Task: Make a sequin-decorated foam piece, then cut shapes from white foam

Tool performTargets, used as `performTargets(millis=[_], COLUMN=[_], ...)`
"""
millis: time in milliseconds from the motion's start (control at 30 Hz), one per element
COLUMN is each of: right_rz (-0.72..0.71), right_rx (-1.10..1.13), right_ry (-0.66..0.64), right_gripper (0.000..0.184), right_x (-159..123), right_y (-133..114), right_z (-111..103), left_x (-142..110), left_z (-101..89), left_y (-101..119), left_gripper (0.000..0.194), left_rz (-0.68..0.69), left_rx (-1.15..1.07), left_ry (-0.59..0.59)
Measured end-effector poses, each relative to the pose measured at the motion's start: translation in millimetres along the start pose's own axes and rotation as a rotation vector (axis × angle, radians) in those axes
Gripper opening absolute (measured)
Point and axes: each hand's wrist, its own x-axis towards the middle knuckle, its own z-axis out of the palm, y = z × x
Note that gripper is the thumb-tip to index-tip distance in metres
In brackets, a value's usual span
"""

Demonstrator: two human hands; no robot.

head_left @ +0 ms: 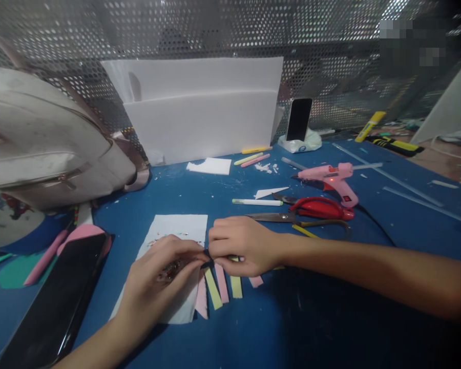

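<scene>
My left hand (159, 282) is closed in a pinch on a small black strip (207, 264), over a white sheet of paper (179, 225) strewn with tiny colourful bits. The fingers of my right hand (246, 246) are curled and pressed against the other end of that strip, so most of it is hidden. Just below the fingertips are several short paper strips, among them a yellow strip (214, 290) and a pink strip (222, 285). Whether they are attached to the black strip I cannot tell. Scissors (276, 217) lie beyond my right hand.
A pink glue gun (326, 177) with a lit light and red-handled pliers (315, 207) lie to the right. White boards (200, 123) stand at the back beside a propped phone (298, 120). A black phone (57, 302) and a backpack (49, 138) occupy the left.
</scene>
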Motion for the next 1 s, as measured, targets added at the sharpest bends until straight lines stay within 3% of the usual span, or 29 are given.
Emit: performTargets(millis=[1000], right_rz=[0.004], right_rx=[-0.006], right_ry=[-0.030], right_gripper=[0.018], right_x=[0.1], right_y=[0.6], right_z=[0.7], left_x=[1.9], left_z=[0.7], left_y=[3.8], left_gripper=[0.017], left_rz=[-0.005], left_rx=[0.034], left_ry=[0.006])
